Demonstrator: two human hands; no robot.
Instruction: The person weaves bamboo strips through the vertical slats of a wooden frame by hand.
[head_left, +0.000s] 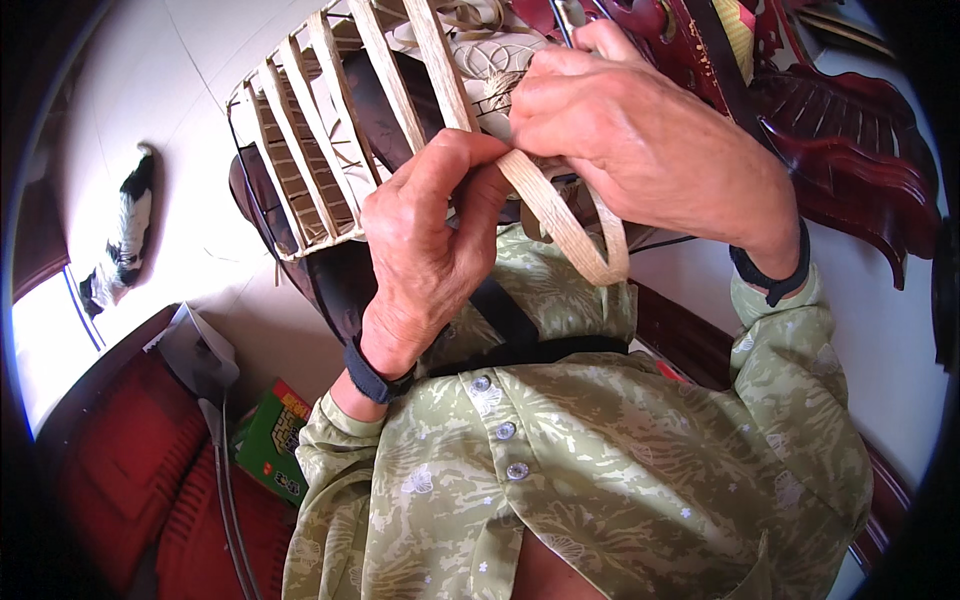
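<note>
A flat, pale woven strip [560,220] loops down from between my hands. My left hand [430,230] is closed on it, fingertips pinched near the middle of the view. My right hand [640,150], just right of and above it, is curled at the strip, its fingertips mostly hidden. A thin dark-blue object [563,22] shows behind the right fingers; I cannot tell whether it is held. Around them lies a wire frame with pale slats [320,120] across it, over dark fabric on my lap, with tangled cord [495,90] beyond.
Carved dark-red wooden furniture [840,150] stands at right. A black-and-white animal [135,225] is on the pale floor [170,60] at left. A red cushioned seat [120,470], a grey object [195,355] and a green box [270,440] are at lower left.
</note>
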